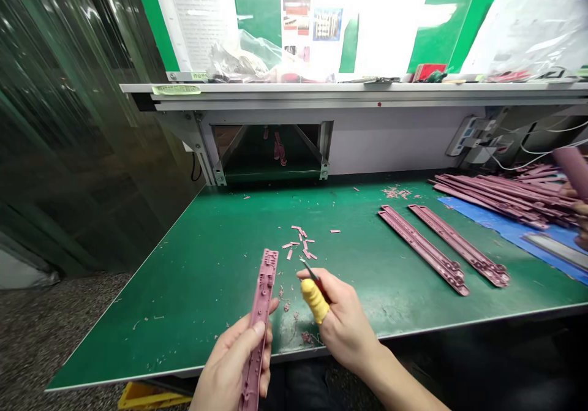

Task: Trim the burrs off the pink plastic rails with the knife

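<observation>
My left hand [239, 356] is wrapped round a long pink plastic part [261, 304], which stands up from the palm, its ribbed face showing. To its right, my right hand [342, 319] grips a small tool [310, 270] with a dark, pointed tip; a yellow wrap covers the thumb. The tool's tip is apart from the pink part. Small flat pink pieces [304, 245] lie scattered on the green table [193, 288] just beyond the hands. Pink shavings [307, 337] lie between the hands near the table's front edge.
Two long pink parts [422, 248] [459, 245] lie to the right. Beyond them is a pile of pink strips [500, 196] on a blue sheet [487, 218]. Another person's hand [582, 215] shows at the right edge. A shelf [294, 95] crosses above a chute opening [271, 154].
</observation>
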The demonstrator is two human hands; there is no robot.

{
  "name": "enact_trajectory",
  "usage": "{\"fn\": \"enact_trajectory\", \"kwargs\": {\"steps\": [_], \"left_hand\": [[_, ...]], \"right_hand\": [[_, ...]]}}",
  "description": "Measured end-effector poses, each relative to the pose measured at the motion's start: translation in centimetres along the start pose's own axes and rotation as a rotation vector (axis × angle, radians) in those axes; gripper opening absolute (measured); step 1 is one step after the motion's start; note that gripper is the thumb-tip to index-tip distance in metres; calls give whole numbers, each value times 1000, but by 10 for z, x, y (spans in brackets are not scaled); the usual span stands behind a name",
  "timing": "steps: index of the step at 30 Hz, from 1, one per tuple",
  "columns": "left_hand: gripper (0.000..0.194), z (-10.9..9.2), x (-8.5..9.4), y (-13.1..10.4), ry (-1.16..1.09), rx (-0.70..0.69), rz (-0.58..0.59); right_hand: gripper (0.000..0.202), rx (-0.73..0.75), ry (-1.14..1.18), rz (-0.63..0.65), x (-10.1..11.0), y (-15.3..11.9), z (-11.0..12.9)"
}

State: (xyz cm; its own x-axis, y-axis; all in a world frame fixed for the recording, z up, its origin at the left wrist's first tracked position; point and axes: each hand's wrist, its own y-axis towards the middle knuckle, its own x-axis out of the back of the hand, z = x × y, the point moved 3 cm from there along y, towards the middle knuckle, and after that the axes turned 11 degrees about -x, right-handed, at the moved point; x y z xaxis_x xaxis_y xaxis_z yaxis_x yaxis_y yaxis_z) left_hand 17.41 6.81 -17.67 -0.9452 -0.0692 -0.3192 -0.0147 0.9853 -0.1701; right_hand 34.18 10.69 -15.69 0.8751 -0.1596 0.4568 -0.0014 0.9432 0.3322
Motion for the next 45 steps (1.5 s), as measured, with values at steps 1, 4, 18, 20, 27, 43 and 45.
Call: {"fn": "enact_trajectory", "kwargs": {"steps": [1,4,18,20,27,43,45], "left_hand": [[49,0,-1,1,22,0,-23],[62,-1,-6,0,58,14,-71],[30,-3,-9,0,-179,-25,-8],[32,-5,-10,1,-160,-11,34],[32,-3,1,23,-185,-129,27],[22,-15,18,41,-332,-179,-60],[26,-8,14,28,-313,-124,-17]], "right_hand": [[34,22,-56,13,-3,1,1],[52,129,-217,18,-10,8,8],[52,280,-625,-2,-11,17,14],[49,283,-627,15,-14,10,14],[39,409,-507,207,-48,-56,24],[25,50,102,409,-33,-42,10],[22,53,104,344,-29,-22,18]]}}
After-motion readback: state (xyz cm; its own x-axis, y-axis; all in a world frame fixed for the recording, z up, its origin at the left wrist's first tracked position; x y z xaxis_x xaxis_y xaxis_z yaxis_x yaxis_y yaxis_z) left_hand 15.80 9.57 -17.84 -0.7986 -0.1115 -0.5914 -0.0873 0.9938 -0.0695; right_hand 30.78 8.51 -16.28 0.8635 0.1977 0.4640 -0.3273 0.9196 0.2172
